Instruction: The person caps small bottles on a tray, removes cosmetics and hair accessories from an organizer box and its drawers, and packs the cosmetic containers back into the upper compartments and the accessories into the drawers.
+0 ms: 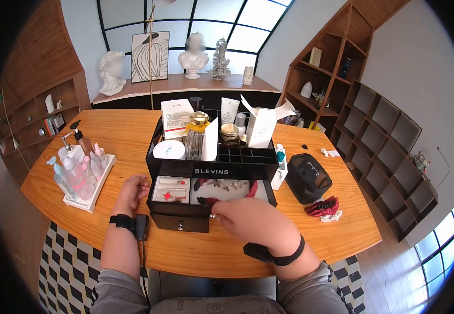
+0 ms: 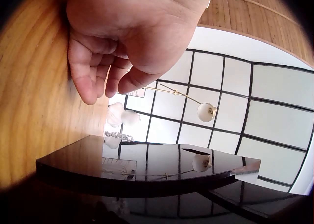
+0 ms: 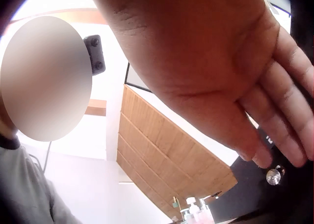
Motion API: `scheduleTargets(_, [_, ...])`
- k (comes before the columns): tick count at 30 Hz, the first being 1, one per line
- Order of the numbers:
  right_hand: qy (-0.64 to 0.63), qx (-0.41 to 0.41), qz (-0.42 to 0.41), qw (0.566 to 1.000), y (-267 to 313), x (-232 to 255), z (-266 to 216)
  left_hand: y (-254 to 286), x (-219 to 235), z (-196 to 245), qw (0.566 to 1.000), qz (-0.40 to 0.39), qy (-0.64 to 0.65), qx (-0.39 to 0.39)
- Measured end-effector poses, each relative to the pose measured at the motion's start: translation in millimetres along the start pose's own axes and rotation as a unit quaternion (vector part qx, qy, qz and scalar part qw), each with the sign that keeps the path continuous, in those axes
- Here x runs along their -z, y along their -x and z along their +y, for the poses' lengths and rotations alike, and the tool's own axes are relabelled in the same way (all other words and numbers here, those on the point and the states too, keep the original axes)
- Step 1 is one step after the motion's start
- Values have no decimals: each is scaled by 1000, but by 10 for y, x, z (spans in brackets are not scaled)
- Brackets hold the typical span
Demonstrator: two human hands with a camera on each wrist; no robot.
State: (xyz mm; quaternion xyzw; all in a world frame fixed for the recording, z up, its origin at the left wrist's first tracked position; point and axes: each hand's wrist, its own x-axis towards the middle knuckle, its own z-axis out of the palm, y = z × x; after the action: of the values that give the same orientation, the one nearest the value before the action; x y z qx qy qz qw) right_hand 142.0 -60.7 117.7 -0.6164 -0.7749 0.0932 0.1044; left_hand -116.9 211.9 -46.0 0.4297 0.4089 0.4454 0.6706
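Observation:
A black cosmetics organizer (image 1: 258,170) marked BLEVINS stands on the wooden table. Its wide upper drawer is pulled out, showing jewelry (image 1: 227,184) and dark red pieces on a pale lining. White and red items (image 1: 170,190) fill the left compartment. My right hand (image 1: 256,220) is at the drawer's front, fingers extended along the black panel. A clear round knob (image 3: 274,176) shows just beyond the fingertips. Below, a small drawer (image 1: 193,222) with its own knob juts out at the left. My left hand (image 1: 132,192) rests beside the organizer's left side, fingers loosely bent and holding nothing.
Boxes, jars and a perfume bottle (image 1: 194,144) crowd the organizer's top. A white tray (image 1: 97,194) of pump bottles stands at left. To the right sit a black mesh case (image 1: 309,180) and a dark red hair claw (image 1: 322,206).

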Motion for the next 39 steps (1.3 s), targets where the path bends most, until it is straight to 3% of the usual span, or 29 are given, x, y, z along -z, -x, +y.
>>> scheduleTargets(2, [-13,8,79,997,-100,-75,131,54,-29,38,1000,8,-24,-4])
scheduleTargets(6, [-30,-14,115,993,-260,-155,269,70,-61,45,1000,16,-6,-4])
scheduleTargets(8, [-11,-8,185,983,-310,-207,383,47,-50,38,1000,9,-8,1])
scheduleTargets(13, [-22,-63,206,976,-351,-208,479,68,-67,52,1000,10,-10,4])
scheduleTargets(16, [33,-77,159,984,-340,-213,487,77,-79,61,1000,12,-12,6])
scheduleTargets(18, [75,-139,51,986,-309,-242,481,80,-74,63,1000,12,-12,6])
scheduleTargets(21, [99,-167,5,981,-379,-459,631,46,-58,56,1000,6,-7,9])
scheduleTargets(28, [78,-150,-17,985,-319,-683,748,48,-86,45,1000,23,-14,14])
scheduleTargets(30, [108,-123,-61,985,-172,-685,619,36,-93,40,1000,18,-15,16])
scheduleTargets(36, [66,-104,-55,991,303,-642,245,-42,-37,-25,999,16,-26,12])
scheduleTargets(39, [50,-82,-37,995,515,-647,287,-37,-44,-24,999,20,-28,11])
